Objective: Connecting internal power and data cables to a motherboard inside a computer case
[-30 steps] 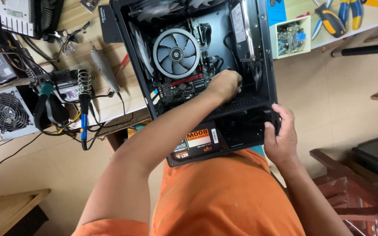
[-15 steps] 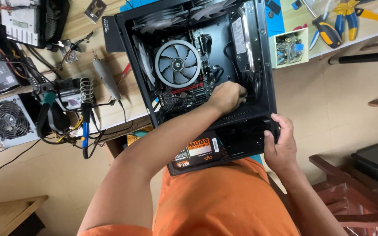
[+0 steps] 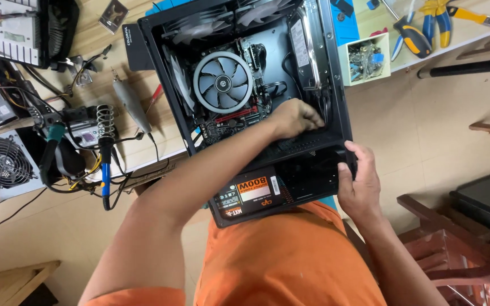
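1. Two hands work the open black steel computer case point(image 3: 344, 73), which lies on the pale wooden surface point(image 3: 160, 127) with its near end against the person's lap.
2. Left hand point(image 3: 296, 118) reaches among thin cables near the ribbed round cooler fan point(image 3: 223, 81); its grip is hidden. Best to move gently there.
3. Right hand point(image 3: 360, 184) clasps the case's corner, steadying it.

Computer repair workshop. My wooden workbench point(image 3: 143, 148) crowded: opened black PC case point(image 3: 245, 85) with fan and motherboard exposed, soldering iron point(image 3: 104, 164) in coil stand, loose power supply unit point(image 3: 1, 164), tangled cables, pliers and screwdriver point(image 3: 421, 25), small box of screws point(image 3: 364, 56). Tiled floor point(image 3: 426, 136) below.
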